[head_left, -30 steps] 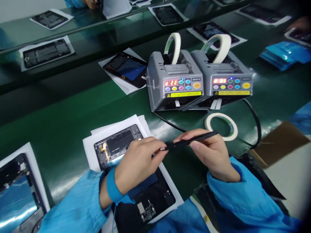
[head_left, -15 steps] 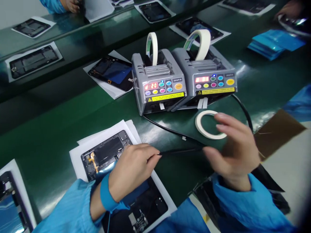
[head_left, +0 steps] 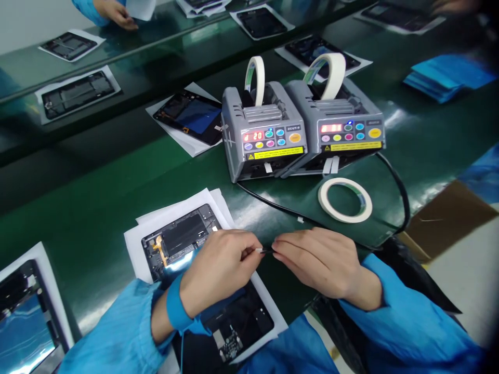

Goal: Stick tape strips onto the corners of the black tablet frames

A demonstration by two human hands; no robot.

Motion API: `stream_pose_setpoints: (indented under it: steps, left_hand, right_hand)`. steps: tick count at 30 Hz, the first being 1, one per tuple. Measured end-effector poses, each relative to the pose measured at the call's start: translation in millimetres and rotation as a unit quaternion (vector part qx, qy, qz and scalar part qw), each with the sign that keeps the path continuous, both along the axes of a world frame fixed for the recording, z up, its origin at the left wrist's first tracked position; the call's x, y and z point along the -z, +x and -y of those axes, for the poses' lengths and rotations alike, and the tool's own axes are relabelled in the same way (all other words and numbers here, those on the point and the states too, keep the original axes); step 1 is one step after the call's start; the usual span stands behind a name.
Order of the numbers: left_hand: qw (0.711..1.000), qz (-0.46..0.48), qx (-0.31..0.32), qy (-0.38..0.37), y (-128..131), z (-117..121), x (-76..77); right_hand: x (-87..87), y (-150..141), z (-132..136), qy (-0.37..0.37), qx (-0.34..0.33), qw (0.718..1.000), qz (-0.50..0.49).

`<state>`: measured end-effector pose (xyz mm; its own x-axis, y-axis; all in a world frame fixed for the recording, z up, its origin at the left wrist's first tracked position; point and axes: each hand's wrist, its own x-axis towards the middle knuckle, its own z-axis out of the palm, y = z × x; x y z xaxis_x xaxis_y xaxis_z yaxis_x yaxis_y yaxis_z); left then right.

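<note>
My left hand (head_left: 224, 267), with a blue wrist strap (head_left: 177, 304), pinches a thin black strip (head_left: 267, 251) that shows a small white bit by my fingertips. At the strip's other side, the fingers and thumb of my right hand (head_left: 322, 265) are closed on it. Only a short piece shows between the two hands; the rest is hidden. Beneath my left hand and forearm lies an opened tablet (head_left: 181, 236) on white sheets (head_left: 136, 254). An orange flex cable (head_left: 159, 249) and a circuit board (head_left: 230, 343) are visible inside it.
Two tape dispensers (head_left: 268, 137) stand ahead, with a loose tape roll (head_left: 323, 200) and a black cord (head_left: 403, 195) nearby. Another tablet (head_left: 27, 322) lies left. Blue sheets (head_left: 440, 78) are stacked far right, above a cardboard box (head_left: 440, 221). Another person's hand (head_left: 117, 13) is across the bench.
My right hand has moved left and down from beside the tape roll and closed on the strip next to my left hand. The other person's hand has moved right.
</note>
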<state>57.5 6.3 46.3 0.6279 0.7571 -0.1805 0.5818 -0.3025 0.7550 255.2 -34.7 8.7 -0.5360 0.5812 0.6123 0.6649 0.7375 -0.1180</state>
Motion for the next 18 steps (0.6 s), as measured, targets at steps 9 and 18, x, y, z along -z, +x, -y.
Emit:
stream_pose_setpoints:
  steps: [9, 18]
  left_hand:
    - [0.980, 0.051, -0.060, -0.183, -25.2, -10.6, 3.0]
    - [0.987, -0.077, 0.099, 0.102, 1.7, -22.0, 10.1]
  right_hand:
    - [4.0, 22.5, -2.6, 0.028, 0.046, 0.997, 0.060]
    - [25.1, 42.9, -11.3, -0.042, 0.129, 0.990, 0.049]
